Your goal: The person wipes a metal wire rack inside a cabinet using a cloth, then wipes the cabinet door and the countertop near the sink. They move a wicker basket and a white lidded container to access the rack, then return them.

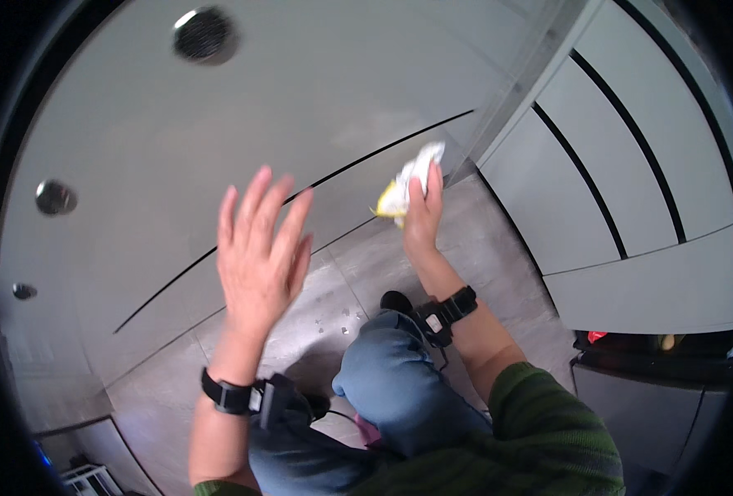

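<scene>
My right hand [424, 217] grips a crumpled white cloth [411, 177] with a yellow edge. It holds the cloth in front of the lower part of a pale grey wall panel [174, 142], near the corner on the right. Whether the cloth touches the panel I cannot tell. My left hand [261, 254] is raised before the same panel, empty, its fingers apart and slightly blurred. A thin black line [379, 150] runs slantwise along the panel behind both hands. Each wrist wears a black strap with a small device.
Round shiny metal fittings [202, 36] stick out from the panel. At the right stands a white cabinet front [596, 204] with black strips, beside a dark open compartment [645, 344]. Small specks [344, 330] lie on the grey tiled floor [478, 239] near my bent knees.
</scene>
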Tool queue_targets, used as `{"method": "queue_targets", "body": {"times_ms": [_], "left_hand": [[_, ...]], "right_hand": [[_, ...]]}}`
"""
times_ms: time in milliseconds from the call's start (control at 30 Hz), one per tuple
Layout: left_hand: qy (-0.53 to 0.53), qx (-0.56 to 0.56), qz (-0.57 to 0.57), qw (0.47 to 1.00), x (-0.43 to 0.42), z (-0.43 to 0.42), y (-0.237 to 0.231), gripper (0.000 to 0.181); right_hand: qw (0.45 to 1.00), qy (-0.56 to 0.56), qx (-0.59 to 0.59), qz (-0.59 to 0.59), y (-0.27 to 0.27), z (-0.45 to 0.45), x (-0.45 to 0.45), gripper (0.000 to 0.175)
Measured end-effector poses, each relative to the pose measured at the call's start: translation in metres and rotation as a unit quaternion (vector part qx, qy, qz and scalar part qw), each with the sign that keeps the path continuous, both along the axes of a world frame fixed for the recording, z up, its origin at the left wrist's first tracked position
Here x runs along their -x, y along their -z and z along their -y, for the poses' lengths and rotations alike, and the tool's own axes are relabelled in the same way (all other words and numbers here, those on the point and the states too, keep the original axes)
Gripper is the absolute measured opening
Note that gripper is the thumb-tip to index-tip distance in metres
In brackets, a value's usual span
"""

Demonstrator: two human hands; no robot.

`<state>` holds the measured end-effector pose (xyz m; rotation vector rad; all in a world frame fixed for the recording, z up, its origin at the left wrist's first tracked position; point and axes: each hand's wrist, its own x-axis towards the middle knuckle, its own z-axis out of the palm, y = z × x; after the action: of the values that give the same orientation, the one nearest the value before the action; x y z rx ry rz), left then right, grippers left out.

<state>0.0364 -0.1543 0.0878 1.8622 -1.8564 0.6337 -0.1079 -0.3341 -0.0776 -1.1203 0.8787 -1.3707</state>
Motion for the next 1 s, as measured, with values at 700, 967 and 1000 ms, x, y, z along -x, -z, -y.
{"method": "queue_targets", "body": {"times_ms": [700, 967, 1000], "left_hand": [[-0.073, 0.098, 0.347, 0.93, -0.032, 0.136, -0.053, 0.069], [-0.046, 0.133, 0.33, 0.933, -0.039, 0.142, -0.048, 0.064], [-0.053, 0.128, 0.338, 0.931, -0.039, 0.142, -0.048, 0.066]], "right_hand": [[0.995, 0.047, -0.013, 0.087, 0.058, 0.083, -0.01, 0.056], [0.983, 0.163, 0.004, -0.086, 0.063, 0.132, -0.016, 0.061], [0.983, 0.158, -0.027, -0.09, 0.078, 0.124, -0.019, 0.061]]}}
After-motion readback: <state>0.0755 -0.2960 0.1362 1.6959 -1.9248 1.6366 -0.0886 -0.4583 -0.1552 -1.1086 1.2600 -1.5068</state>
